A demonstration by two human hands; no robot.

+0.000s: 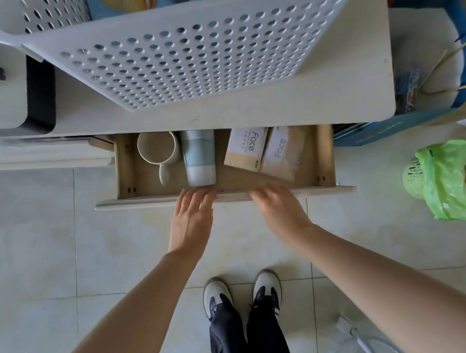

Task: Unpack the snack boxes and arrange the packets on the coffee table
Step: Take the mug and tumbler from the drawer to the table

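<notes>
Head view looks straight down, and we see both bare hands reaching to the front panel of an open pale wooden drawer [225, 196] under the white coffee table [222, 113]. Our left hand [192, 220] has its fingers straight and together, tips at the drawer's front edge, holding nothing. Our right hand [279, 210] is blurred; its fingers seem spread flat over the same edge, and we cannot tell whether they touch it.

Inside the drawer lie a cream ceramic mug [157, 150] on its side, a pale blue and white tube-shaped bottle [199, 158] just beside it, and two brown paper packets printed "Face" [266, 152], overlapping.

On the table sits a white perforated plastic basket [184, 55], and blue snack boxes printed with sandwich biscuits [131, 1] show inside it at the top edge. A green plastic bag [452, 180] stands on the tiled floor to the right.
</notes>
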